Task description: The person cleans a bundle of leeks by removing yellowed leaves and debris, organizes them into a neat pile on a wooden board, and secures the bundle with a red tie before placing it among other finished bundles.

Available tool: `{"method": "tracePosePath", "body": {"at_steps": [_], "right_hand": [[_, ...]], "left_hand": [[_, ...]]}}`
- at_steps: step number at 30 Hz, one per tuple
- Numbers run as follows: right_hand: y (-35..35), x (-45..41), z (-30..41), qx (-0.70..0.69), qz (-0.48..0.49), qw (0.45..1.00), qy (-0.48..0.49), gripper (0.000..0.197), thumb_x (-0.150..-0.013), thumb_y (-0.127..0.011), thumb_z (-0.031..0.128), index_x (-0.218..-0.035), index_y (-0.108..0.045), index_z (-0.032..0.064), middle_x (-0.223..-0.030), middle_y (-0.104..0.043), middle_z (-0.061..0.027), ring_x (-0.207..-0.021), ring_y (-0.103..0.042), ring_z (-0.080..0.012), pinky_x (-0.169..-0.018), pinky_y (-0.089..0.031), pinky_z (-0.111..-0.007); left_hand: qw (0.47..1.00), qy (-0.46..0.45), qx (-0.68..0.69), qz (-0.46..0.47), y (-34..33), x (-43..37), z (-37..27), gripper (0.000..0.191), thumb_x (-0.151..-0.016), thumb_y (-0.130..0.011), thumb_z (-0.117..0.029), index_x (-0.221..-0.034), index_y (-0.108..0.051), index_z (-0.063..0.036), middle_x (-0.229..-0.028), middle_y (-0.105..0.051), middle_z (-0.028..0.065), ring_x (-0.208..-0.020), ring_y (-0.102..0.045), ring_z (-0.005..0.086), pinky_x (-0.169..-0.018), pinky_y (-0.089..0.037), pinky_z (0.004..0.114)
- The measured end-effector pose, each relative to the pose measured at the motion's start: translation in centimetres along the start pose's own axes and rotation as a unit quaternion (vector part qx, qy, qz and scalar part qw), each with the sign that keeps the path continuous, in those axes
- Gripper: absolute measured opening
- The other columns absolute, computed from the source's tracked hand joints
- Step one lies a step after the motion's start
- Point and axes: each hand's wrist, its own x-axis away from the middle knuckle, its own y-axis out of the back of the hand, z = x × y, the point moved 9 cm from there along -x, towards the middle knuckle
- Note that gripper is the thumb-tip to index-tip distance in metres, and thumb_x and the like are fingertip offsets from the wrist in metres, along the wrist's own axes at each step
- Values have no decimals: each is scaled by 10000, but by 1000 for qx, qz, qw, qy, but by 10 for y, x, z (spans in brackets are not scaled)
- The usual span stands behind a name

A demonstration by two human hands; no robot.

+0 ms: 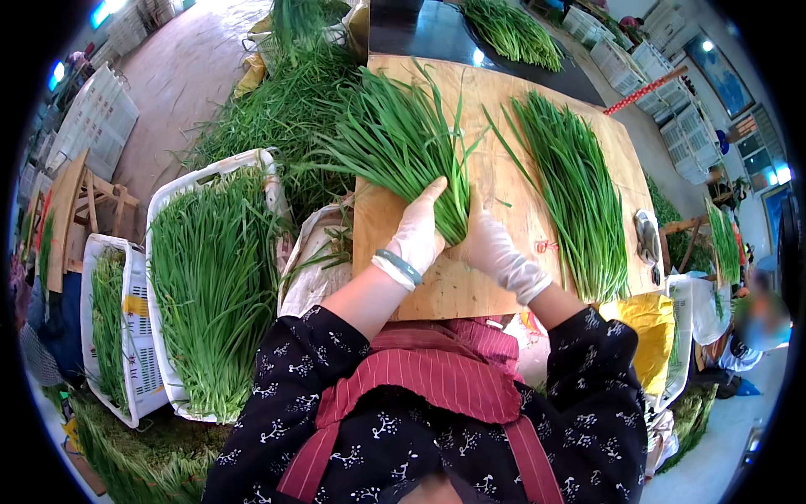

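Both my hands wear thin whitish gloves and hold one bunch of long green leafy stalks, like garlic chives (403, 135), above the wooden board. My left hand (419, 230) wraps the lower left side of the bunch, thumb up along the stalks; a pale green bangle circles that wrist. My right hand (488, 239) presses the bunch's lower right side near the stalk ends. To the right, a larger pile of the same greens (576, 195) lies lengthwise on the wooden board (390, 302). A small red tie (545, 246) rests between my right hand and that pile.
A white plastic crate of greens (156, 264) stands at left, a smaller crate (135, 353) beyond it. Loose greens (296, 107) heap beside the board's far left. More greens (513, 31) lie on the dark tabletop (415, 31). A dark object (647, 236) sits at the board's right edge.
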Motion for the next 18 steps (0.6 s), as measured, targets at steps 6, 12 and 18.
{"method": "tracePosePath", "body": {"at_steps": [6,12,18], "right_hand": [[10,11,5,-369,50,922,110,609,-663,-693,180,-1157,-431,-60,-846,-614,-131,-702,-625,-259,-619,-510,-342],[-19,11,7,-749,194,634,1,241,-755,-641,73,-973,-553,18,-823,-593,-61,-640,-554,-125,-563,-466,-253],[-9,32,109,-923,315,219,34,307,-823,-571,84,-1081,-445,-25,-980,-506,-95,-704,-491,-116,-608,-465,-279]], "left_hand": [[990,57,-44,120,-17,22,-13,381,-841,-599,-314,-1143,-517,-97,-1068,-593,88,-990,-552,246,-900,-409,416],[989,40,-94,111,45,63,-43,522,-855,-523,-463,-1185,-489,-60,-1125,-548,121,-1072,-500,280,-956,-363,422],[936,-8,48,348,-14,84,-34,541,-848,-510,-478,-1245,-421,-121,-1141,-544,124,-1094,-513,248,-963,-375,420]]}}
